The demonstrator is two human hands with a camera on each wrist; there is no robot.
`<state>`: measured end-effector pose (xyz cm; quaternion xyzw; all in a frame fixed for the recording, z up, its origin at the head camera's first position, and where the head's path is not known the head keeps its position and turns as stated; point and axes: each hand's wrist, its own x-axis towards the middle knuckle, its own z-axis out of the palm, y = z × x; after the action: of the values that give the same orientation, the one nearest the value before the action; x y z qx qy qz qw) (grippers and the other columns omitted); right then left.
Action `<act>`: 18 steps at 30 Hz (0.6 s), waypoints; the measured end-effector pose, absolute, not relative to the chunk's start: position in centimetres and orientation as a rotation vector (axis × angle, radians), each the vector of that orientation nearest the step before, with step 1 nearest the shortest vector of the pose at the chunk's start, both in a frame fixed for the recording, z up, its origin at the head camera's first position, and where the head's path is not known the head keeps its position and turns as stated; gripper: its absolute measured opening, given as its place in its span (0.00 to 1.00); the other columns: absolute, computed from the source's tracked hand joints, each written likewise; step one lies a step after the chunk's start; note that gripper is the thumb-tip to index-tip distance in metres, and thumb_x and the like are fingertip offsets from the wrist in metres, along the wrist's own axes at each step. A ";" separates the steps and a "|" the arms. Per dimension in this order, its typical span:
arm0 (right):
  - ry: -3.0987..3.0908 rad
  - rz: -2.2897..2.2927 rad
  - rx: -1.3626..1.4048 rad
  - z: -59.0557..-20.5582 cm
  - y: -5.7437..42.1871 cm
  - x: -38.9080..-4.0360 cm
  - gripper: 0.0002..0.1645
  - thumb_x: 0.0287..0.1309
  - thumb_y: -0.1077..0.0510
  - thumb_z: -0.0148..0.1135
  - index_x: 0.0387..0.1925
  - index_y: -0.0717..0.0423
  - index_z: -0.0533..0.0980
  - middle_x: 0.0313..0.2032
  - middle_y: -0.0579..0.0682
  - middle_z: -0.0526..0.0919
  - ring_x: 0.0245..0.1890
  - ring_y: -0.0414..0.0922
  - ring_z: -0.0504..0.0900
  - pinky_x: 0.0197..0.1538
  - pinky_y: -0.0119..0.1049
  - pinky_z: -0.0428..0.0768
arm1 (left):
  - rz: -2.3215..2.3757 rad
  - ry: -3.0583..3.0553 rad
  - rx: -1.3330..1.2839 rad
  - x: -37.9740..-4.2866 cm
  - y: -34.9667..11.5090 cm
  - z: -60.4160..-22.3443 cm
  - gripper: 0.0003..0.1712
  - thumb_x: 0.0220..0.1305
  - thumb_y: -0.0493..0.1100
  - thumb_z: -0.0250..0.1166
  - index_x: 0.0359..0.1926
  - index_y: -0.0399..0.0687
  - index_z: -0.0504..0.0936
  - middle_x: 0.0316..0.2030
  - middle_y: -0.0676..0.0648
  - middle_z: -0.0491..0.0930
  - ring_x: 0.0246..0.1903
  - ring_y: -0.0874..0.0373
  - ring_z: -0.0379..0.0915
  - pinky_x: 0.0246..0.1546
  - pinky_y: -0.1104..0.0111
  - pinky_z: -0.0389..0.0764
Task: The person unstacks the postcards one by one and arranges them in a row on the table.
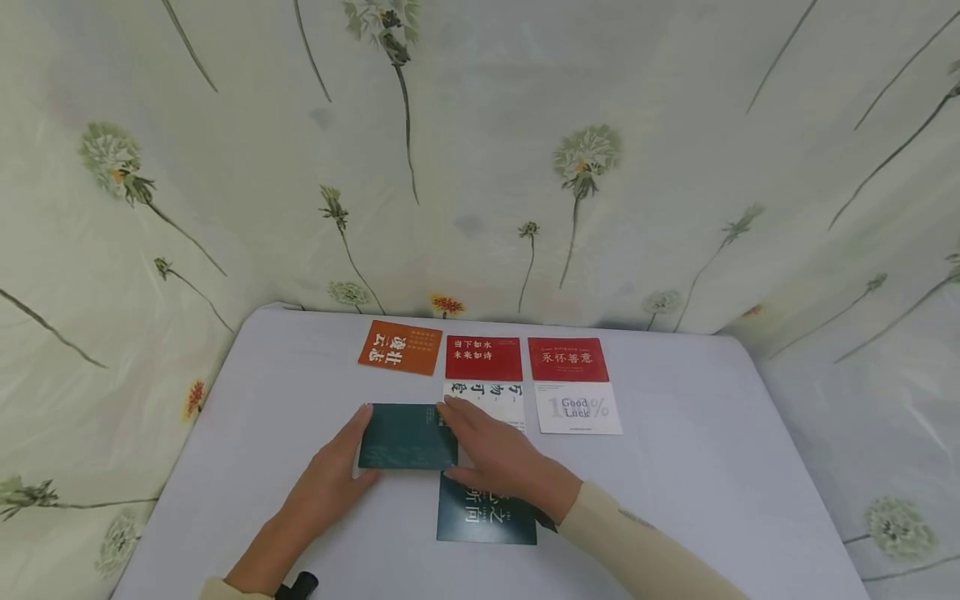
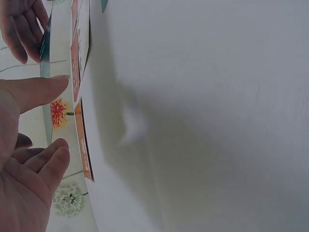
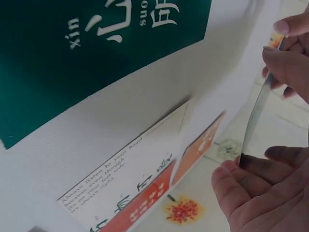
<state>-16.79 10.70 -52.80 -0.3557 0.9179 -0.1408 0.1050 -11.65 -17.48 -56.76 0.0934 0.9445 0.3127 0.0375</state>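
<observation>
Both hands hold a dark green card (image 1: 408, 437) by its opposite short sides, raised off the table. My left hand (image 1: 333, 471) pinches the left side, thumb near the lower corner and fingers at the upper one. At the other side my right hand (image 1: 498, 446) grips with thumb and fingers. Seen edge-on in the right wrist view, the card (image 3: 256, 116) is a thin strip between fingers and thumb. Partly under the right wrist lies another green card (image 1: 487, 525) with white characters. Behind the right fingers, a white card (image 1: 495, 402) with dark writing is partly hidden.
At the back of the white-covered table (image 1: 697, 467) lie an orange card (image 1: 401, 347), a red card (image 1: 483, 358) and a second red card (image 1: 567, 360). A white "Good Luck" card (image 1: 577, 408) lies in front of the latter. Dandelion-patterned cloth (image 1: 480, 167) surrounds the table.
</observation>
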 end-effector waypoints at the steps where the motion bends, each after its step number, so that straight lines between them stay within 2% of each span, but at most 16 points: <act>1: 2.710 -0.401 -1.048 -52.8 10.5 -17.0 0.63 0.56 0.42 0.79 0.83 0.51 0.54 0.79 0.50 0.60 0.77 0.49 0.61 0.66 0.43 0.77 | 0.963 2.899 0.271 -11.8 -17.6 -56.9 0.60 0.60 0.38 0.80 0.83 0.44 0.52 0.79 0.40 0.59 0.76 0.43 0.58 0.72 0.50 0.66; 8: 2.730 -0.383 -1.047 -53.2 8.9 -18.3 0.63 0.55 0.42 0.80 0.82 0.50 0.54 0.79 0.50 0.62 0.77 0.48 0.62 0.69 0.42 0.75 | 0.998 2.924 0.186 -12.8 -18.6 -57.4 0.57 0.60 0.37 0.79 0.82 0.41 0.54 0.76 0.37 0.64 0.75 0.40 0.61 0.71 0.46 0.68; 18: 2.744 -0.389 -1.035 -54.1 6.8 -19.9 0.64 0.53 0.41 0.81 0.82 0.49 0.54 0.78 0.49 0.63 0.77 0.47 0.63 0.68 0.42 0.75 | 0.983 2.911 0.117 -14.1 -19.4 -57.7 0.56 0.62 0.37 0.77 0.81 0.35 0.53 0.77 0.33 0.60 0.76 0.37 0.57 0.72 0.45 0.65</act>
<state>-19.94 6.80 -54.06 -0.3484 0.9237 -0.1310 0.0912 -14.11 -19.39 -57.75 0.0381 0.9462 0.3197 0.0333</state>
